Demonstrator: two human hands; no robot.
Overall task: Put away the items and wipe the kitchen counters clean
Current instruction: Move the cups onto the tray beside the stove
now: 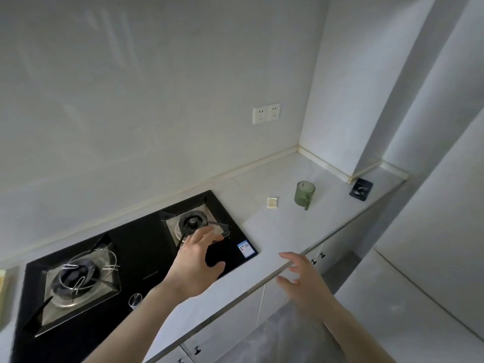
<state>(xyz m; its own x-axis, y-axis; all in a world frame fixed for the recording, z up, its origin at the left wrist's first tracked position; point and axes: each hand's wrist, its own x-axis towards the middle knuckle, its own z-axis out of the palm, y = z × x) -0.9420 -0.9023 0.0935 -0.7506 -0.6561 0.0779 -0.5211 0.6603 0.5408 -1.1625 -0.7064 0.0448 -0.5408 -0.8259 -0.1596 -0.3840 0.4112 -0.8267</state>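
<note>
A green glass mug [304, 193] stands on the white counter [277, 231] toward the far right. A small cream-coloured square piece [272, 202] lies to its left. A small black square object [361, 189] sits near the far right corner. My left hand [196, 263] hovers with spread fingers over the right part of the black gas hob [141, 255], its fingertips near the right burner [193, 222]. My right hand [301, 281] floats over the counter's front edge, fingers loose, holding nothing.
The hob's left burner [78, 276] has a wire trivet. A round knob [135, 299] sits at the hob's front. Two wall sockets [266, 113] are above the counter. White cabinet doors with dark handles [318, 258] run below the edge. A yellowish object [2, 284] shows at far left.
</note>
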